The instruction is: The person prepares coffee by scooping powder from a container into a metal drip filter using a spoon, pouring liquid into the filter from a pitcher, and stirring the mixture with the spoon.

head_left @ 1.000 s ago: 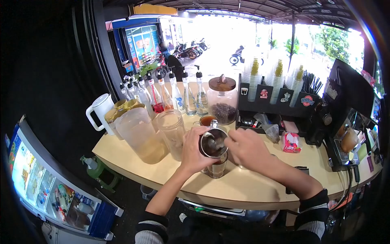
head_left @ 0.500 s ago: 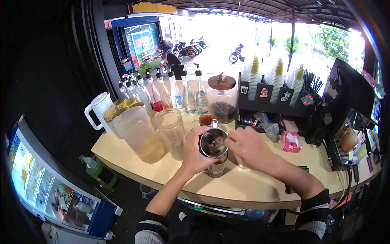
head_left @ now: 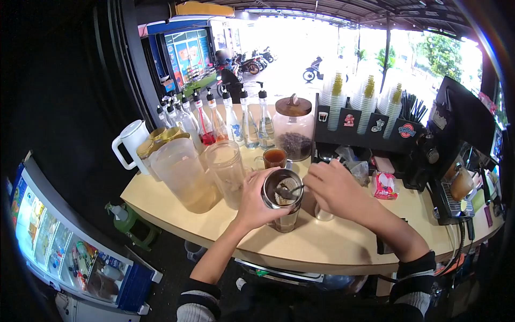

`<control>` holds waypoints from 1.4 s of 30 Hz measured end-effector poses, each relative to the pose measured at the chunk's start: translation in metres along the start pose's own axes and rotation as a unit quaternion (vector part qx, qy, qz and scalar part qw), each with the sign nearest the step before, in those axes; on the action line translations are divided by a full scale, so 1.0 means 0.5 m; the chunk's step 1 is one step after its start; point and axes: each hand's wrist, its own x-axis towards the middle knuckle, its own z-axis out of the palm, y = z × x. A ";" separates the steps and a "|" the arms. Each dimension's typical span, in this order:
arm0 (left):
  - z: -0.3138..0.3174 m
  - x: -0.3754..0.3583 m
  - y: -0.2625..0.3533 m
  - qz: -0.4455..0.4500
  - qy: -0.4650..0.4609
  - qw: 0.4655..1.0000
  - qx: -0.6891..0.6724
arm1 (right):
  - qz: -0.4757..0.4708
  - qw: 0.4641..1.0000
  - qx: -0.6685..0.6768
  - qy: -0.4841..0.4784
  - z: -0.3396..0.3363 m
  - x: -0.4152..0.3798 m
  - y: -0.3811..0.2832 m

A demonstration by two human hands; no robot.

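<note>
My left hand (head_left: 256, 202) is wrapped round a metal cup (head_left: 267, 189), which is tilted so that its inside faces me. Something pale and foamy shows in it. Above the cup's right side, my right hand (head_left: 333, 189) pinches the handle of a spoon (head_left: 287, 192) whose bowl is inside the cup. Below the metal cup stands a clear glass (head_left: 287, 221), partly hidden by it. A glass mug of brown liquid (head_left: 275, 157) is just behind. A small metal container (head_left: 323, 214) stands under my right hand.
Left of my hands are a clear plastic jar (head_left: 225, 172) and a cloudy pitcher (head_left: 185, 177). Pump bottles (head_left: 234, 127) and a wooden-lidded jar (head_left: 294, 129) line the back. At right are a cup holder (head_left: 370, 126), a tissue pack (head_left: 385, 186) and a coffee machine (head_left: 456, 198).
The spoon's bowl now shows inside the metal cup, with my right hand slightly higher and further right. More of the mug and the small metal container is visible.
</note>
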 end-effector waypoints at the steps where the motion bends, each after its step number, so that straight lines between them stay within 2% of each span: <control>1: 0.003 -0.001 -0.004 -0.001 0.000 1.000 0.000 | 0.041 0.999 0.026 0.006 0.001 0.002 0.004; 2: 0.008 0.000 -0.011 -0.040 -0.017 0.998 -0.043 | 0.083 0.995 0.052 0.013 0.001 0.003 0.007; 3: 0.011 0.000 -0.015 -0.078 -0.034 0.993 -0.085 | 0.082 0.995 0.053 0.012 -0.001 0.006 0.006; 6: 0.019 -0.003 -0.019 -0.098 -0.053 0.989 -0.098 | 0.123 0.991 0.059 0.001 -0.005 0.010 0.004; 12: 0.017 -0.002 -0.020 -0.101 -0.085 0.990 -0.054 | 0.161 0.983 0.090 -0.020 0.012 0.009 0.005; 19: 0.018 0.001 -0.022 -0.095 -0.108 0.987 -0.077 | 0.176 0.977 0.116 -0.023 0.018 0.023 0.013; 21: 0.020 0.001 -0.021 -0.082 -0.058 0.978 -0.185 | 0.183 0.974 0.134 -0.023 0.023 0.029 0.026; 22: 0.014 0.004 -0.016 -0.082 -0.058 0.978 -0.185 | 0.192 0.968 0.161 -0.007 0.029 0.031 0.035; 24: -0.008 0.017 0.000 -0.008 0.005 0.997 -0.083 | 0.201 0.962 0.187 0.010 0.028 0.041 0.045; 25: -0.016 0.025 0.004 -0.008 0.005 0.996 -0.084 | 0.233 0.942 0.242 0.025 0.024 0.050 0.044; 26: -0.023 0.034 0.006 0.003 -0.032 0.998 -0.056 | 0.263 0.917 0.297 0.040 0.021 0.057 0.042; 27: -0.027 0.041 0.010 0.013 -0.069 0.997 -0.029 | 0.264 0.917 0.296 0.039 0.022 0.063 0.040; 29: -0.022 0.056 0.031 0.040 -0.068 0.997 0.011 | 0.322 0.864 0.385 0.022 0.022 0.071 0.036; 30: -0.017 0.061 0.037 0.068 -0.067 0.994 0.052 | 0.324 0.865 0.384 0.021 0.020 0.071 0.034; 31: -0.011 0.063 0.031 0.069 -0.067 0.994 0.049 | 0.307 0.844 0.439 0.028 0.018 0.070 0.031; 33: 0.000 0.069 0.014 0.131 -0.020 0.984 0.120 | 0.278 0.815 0.505 0.048 0.016 0.053 0.031; 34: 0.002 0.071 0.014 0.133 -0.021 0.984 0.117 | 0.281 0.816 0.503 0.049 0.014 0.036 0.035; 36: -0.001 0.073 0.017 0.165 0.040 0.978 0.121 | 0.296 0.842 0.443 0.086 0.010 -0.017 0.048; 39: -0.020 0.064 0.014 0.152 0.049 0.981 0.110 | 0.393 0.834 0.374 0.101 0.085 -0.162 0.093; 41: -0.031 0.058 0.004 0.145 0.057 0.982 0.106 | 0.476 0.822 0.312 0.029 0.114 -0.245 0.095; 42: -0.038 0.055 0.002 0.144 0.056 0.982 0.107 | 0.476 0.821 0.313 0.029 0.136 -0.277 0.090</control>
